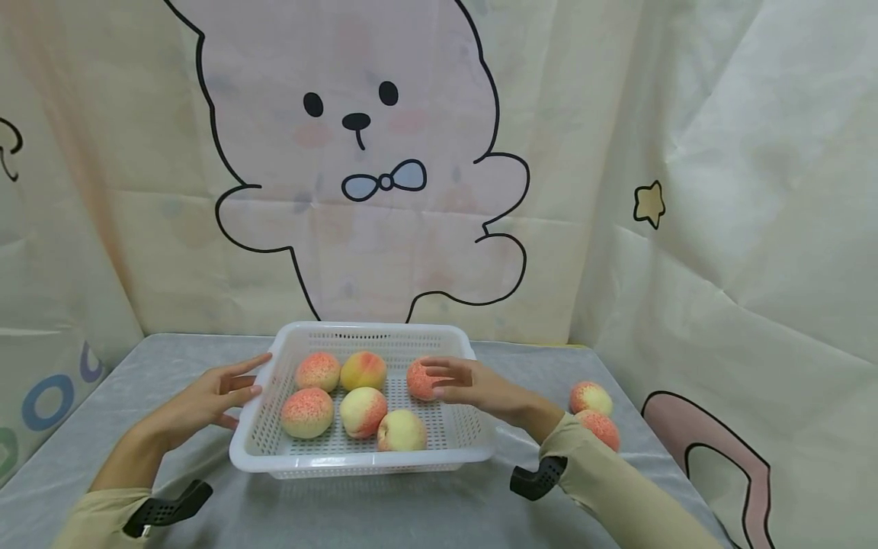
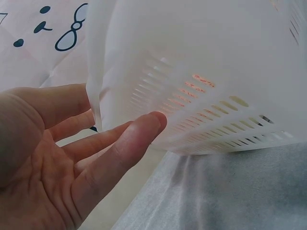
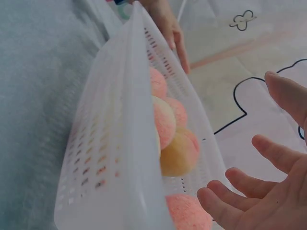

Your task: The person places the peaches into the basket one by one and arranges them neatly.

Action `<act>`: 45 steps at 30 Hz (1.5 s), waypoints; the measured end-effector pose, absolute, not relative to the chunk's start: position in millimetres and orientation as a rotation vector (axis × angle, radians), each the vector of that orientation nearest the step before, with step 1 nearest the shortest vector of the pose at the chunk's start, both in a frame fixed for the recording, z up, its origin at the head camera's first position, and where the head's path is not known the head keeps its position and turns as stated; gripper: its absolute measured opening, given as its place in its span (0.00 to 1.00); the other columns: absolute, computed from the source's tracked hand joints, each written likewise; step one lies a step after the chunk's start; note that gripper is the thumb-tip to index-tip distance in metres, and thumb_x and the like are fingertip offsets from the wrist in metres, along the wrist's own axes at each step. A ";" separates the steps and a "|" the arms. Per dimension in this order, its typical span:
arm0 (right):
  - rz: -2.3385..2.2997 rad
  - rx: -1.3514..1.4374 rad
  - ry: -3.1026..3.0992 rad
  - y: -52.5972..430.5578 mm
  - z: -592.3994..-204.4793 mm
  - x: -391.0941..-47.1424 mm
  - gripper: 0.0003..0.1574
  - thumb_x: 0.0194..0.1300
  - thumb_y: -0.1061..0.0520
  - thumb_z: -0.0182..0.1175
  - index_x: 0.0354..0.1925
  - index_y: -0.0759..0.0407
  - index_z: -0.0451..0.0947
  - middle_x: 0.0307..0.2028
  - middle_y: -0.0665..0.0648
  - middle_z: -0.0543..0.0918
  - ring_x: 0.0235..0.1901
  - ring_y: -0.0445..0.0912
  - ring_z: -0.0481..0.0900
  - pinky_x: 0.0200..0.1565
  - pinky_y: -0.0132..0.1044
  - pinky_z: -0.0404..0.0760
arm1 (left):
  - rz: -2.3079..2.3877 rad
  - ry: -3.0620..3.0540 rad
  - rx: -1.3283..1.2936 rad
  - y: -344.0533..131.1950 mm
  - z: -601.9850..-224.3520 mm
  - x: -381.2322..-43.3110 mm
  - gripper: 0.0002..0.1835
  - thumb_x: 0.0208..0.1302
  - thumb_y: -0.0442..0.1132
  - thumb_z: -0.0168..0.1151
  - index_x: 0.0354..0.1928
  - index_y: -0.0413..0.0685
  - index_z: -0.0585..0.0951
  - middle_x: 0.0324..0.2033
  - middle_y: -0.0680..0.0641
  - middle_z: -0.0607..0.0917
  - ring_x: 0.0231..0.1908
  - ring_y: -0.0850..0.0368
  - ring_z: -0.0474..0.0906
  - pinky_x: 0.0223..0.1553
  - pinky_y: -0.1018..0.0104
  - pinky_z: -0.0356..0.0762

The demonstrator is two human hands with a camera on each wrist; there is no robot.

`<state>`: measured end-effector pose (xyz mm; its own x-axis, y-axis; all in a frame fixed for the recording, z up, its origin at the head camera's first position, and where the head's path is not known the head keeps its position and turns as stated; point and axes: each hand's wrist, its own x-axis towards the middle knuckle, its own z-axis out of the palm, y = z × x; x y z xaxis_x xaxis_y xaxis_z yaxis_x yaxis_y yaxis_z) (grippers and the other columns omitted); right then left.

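Note:
A white perforated plastic basket [image 1: 363, 461] holds several peaches, among them a yellow-orange peach [image 1: 363, 371], a pale peach [image 1: 402, 431] and a red-speckled peach [image 1: 308, 413]. My left hand [image 1: 213, 393] is at the basket's left side, its fairly straight fingers by the rim. In the left wrist view, its thumb [image 2: 139, 134] overlaps the basket's outer wall [image 2: 216, 57]. My right hand [image 1: 473, 385] hangs over the basket's right part with its fingers spread. Close to those fingertips lies another red-speckled peach [image 3: 188, 213], partly hidden by the hand in the head view.
Beyond the basket's right side, near the table edge, lie a pale-and-red peach [image 1: 591, 398] and a redder peach [image 1: 599, 429], close together beside my right forearm. A grey cloth [image 1: 329, 515] covers the table. A curtain with a cartoon bear [image 1: 377, 252] hangs behind.

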<state>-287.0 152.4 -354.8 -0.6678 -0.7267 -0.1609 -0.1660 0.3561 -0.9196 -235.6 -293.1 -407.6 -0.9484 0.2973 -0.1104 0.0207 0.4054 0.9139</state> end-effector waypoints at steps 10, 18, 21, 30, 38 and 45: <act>-1.379 -0.712 2.124 187.3 -347.6 -288.4 0.39 0.75 0.49 0.56 0.78 0.47 0.56 0.78 0.63 0.59 0.75 0.65 0.60 0.71 0.59 0.68 | 1.573 2.396 0.289 -293.8 -407.1 -235.3 0.42 0.76 0.46 0.56 0.81 0.47 0.46 0.73 0.24 0.60 0.63 0.34 0.76 0.44 0.45 0.87; -1.470 -0.720 2.108 217.1 -350.7 -290.0 0.39 0.77 0.54 0.53 0.79 0.55 0.53 0.78 0.68 0.57 0.75 0.67 0.59 0.71 0.63 0.65 | 1.556 2.413 0.261 -293.9 -408.7 -234.9 0.42 0.75 0.47 0.57 0.81 0.48 0.46 0.73 0.24 0.60 0.63 0.33 0.75 0.44 0.44 0.87; -1.492 -0.721 2.114 228.8 -356.2 -290.4 0.39 0.78 0.54 0.52 0.79 0.59 0.51 0.77 0.69 0.56 0.74 0.67 0.60 0.71 0.61 0.66 | 1.549 2.418 0.255 -294.0 -409.5 -234.5 0.43 0.75 0.47 0.57 0.81 0.48 0.46 0.73 0.24 0.60 0.64 0.32 0.75 0.44 0.44 0.86; -1.536 -0.595 2.207 259.9 -366.4 -286.2 0.37 0.79 0.52 0.51 0.78 0.57 0.53 0.77 0.67 0.58 0.75 0.64 0.60 0.68 0.44 0.75 | 1.558 2.402 0.272 -294.3 -407.9 -236.5 0.42 0.76 0.46 0.56 0.81 0.48 0.46 0.73 0.24 0.60 0.62 0.35 0.77 0.44 0.45 0.87; -1.503 -0.577 2.329 282.9 -377.8 -282.1 0.36 0.79 0.52 0.51 0.78 0.57 0.55 0.76 0.69 0.60 0.74 0.65 0.62 0.66 0.43 0.76 | 1.551 2.404 0.253 -293.4 -406.5 -236.3 0.43 0.76 0.47 0.56 0.81 0.48 0.45 0.73 0.24 0.61 0.63 0.35 0.76 0.44 0.45 0.87; -1.487 -0.597 2.392 303.4 -383.1 -277.7 0.35 0.79 0.54 0.50 0.77 0.61 0.56 0.74 0.73 0.63 0.63 0.34 0.76 0.64 0.41 0.78 | 1.544 2.408 0.244 -293.0 -406.7 -236.5 0.43 0.76 0.48 0.56 0.81 0.49 0.45 0.73 0.25 0.61 0.64 0.34 0.75 0.44 0.45 0.87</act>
<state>-277.7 303.4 -383.1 -0.8814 -0.4724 -0.0052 -0.2046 0.3915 -0.8972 -236.5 -293.0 -406.7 -0.9495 0.2838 -0.1341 -0.0035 0.4176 0.9086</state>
